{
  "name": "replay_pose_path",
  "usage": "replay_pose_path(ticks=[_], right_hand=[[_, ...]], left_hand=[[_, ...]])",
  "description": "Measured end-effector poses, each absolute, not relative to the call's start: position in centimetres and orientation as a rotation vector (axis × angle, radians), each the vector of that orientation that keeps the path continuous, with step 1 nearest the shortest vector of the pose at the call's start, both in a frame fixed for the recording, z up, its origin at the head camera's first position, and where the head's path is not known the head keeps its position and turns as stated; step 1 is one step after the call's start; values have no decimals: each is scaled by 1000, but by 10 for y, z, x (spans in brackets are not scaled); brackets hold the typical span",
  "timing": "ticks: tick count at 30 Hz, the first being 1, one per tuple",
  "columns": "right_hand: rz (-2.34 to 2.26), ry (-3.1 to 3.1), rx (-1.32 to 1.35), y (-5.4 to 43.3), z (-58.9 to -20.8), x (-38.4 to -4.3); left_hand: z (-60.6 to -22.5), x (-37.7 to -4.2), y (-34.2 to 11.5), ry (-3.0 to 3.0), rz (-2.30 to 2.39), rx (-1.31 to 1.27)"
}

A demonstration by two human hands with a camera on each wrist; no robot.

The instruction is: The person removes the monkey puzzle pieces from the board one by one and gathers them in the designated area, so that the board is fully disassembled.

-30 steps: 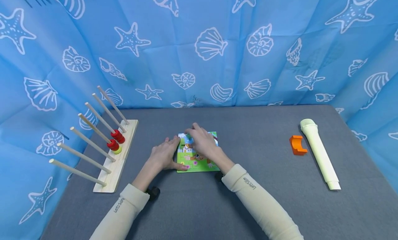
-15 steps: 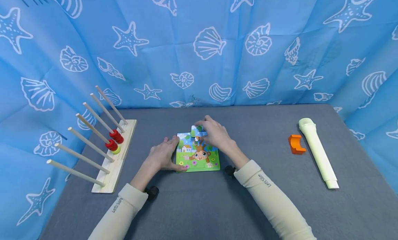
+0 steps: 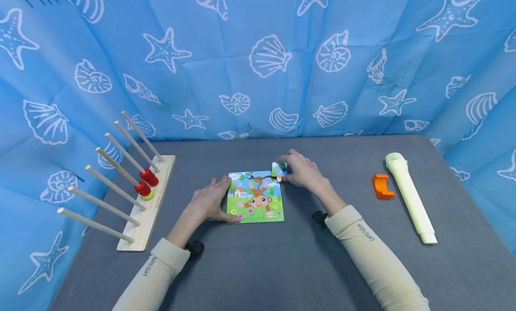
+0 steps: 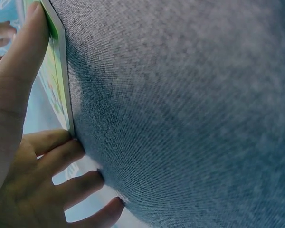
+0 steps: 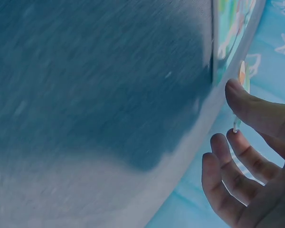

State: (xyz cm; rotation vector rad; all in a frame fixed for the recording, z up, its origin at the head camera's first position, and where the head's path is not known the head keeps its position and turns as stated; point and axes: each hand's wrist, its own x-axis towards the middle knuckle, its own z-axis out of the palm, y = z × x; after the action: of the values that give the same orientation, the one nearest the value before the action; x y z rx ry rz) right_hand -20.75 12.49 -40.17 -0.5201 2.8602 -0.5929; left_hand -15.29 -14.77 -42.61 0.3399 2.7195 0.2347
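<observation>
L hand [image 3: 209,202]: spread wide, thumb and fingers touching left side of puzzle board [image 3: 262,220] | R hand [image 3: 303,171]: narrow, pinching puzzle piece [image 3: 278,168] at far right corner

Grn-blu puzzle [image 3: 255,196], brn monkey [image 3: 258,202]; blu curtain [image 3: 302,64], wht shells [image 3: 270,56].

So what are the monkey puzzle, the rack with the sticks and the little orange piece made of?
Monkey puzzle: perhaps wood or stiff card; brightly printed, smooth-looking face and a pale edge, but the core can't be told.
Rack: probably wood, seemingly unpainted, going by its pale tan colour.
Orange piece: painted wood or plastic, maybe; its even colour leaves both open.
</observation>
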Motion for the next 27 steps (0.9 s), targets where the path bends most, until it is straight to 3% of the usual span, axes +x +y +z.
replay_pose_path(ticks=[12, 27], right_hand=[[-508, 2757, -465, 155, -405, -218], [-477, 2695, -451, 155, -407, -221]], left_hand=[[-424, -153, -148, 2709, 257, 340], [-426, -153, -149, 2705, 291, 355]])
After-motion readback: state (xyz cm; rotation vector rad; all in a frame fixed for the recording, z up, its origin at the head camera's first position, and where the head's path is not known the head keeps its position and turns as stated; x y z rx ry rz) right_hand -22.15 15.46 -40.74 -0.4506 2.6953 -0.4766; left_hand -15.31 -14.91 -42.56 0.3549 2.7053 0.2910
